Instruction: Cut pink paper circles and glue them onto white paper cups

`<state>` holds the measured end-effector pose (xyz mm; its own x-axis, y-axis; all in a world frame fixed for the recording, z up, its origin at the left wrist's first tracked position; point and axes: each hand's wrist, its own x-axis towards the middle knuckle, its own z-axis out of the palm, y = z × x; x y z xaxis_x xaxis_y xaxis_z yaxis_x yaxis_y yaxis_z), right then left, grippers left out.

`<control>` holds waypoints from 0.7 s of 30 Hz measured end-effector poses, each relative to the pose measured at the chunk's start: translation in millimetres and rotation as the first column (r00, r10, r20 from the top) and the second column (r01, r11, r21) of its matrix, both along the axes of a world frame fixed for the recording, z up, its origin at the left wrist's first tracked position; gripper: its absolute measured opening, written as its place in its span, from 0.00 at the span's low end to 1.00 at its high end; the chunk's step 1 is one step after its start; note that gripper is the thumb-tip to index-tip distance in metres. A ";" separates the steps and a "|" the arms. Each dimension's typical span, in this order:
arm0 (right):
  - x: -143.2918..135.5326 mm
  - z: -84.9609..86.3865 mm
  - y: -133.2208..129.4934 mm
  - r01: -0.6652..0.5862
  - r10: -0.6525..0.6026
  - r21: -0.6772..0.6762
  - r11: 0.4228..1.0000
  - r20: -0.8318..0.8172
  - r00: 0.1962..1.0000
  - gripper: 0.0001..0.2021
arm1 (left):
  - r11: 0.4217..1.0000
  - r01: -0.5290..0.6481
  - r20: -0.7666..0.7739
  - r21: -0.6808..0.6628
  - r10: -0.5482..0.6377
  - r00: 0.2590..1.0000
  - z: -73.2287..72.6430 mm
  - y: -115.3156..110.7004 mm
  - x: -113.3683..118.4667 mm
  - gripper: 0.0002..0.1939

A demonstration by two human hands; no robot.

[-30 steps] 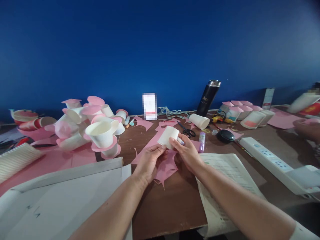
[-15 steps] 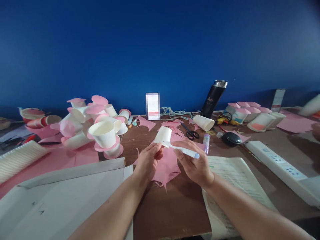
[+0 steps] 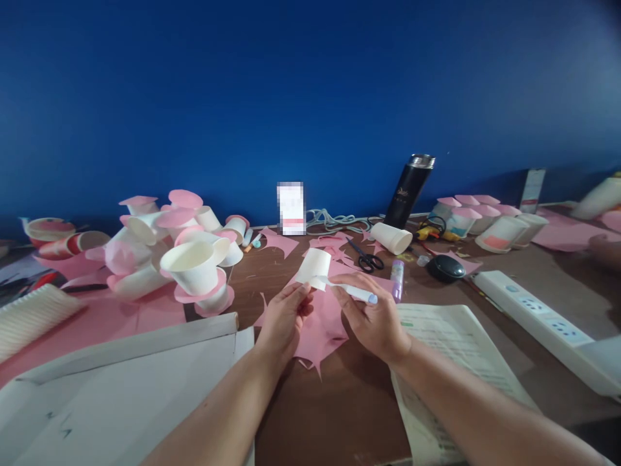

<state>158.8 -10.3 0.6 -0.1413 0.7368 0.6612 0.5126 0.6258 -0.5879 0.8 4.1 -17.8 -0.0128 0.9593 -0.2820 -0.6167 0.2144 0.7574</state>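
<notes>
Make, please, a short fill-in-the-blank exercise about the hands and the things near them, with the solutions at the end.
1. The left hand holds a white paper piece.  The right hand holds a slim white tool with a ____ end.
2. The cut paper below the hands is ____.
3. The scissors lie ____ the right hand and the wall.

Missing words: blue; pink; between.
</notes>
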 end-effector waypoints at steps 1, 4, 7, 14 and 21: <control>0.1 -0.3 0.3 -0.007 0.007 0.000 1.000 0.004 1.000 0.07 | 1.000 0.000 -0.003 -0.003 0.000 1.000 -1.2 0.1 0.2 0.14; 0.5 -1.1 1.6 -0.039 0.040 -0.010 0.999 0.026 0.999 0.07 | 1.000 -0.001 0.000 -0.011 0.001 1.000 -4.6 0.3 0.4 0.14; 1.1 -2.0 3.7 -0.032 0.032 0.008 0.999 0.034 0.999 0.08 | 1.000 -0.018 0.003 -0.019 0.018 1.000 -6.2 0.5 -0.5 0.14; 2.5 -4.4 7.7 -0.057 0.056 0.020 0.998 0.058 0.997 0.08 | 0.995 -0.056 0.019 -0.078 0.058 0.998 0.6 2.5 -2.9 0.13; 5.9 -3.8 8.4 -0.045 0.041 0.044 0.998 0.085 0.996 0.09 | 0.991 -0.027 0.036 -0.133 0.032 0.999 3.3 0.9 -3.5 0.12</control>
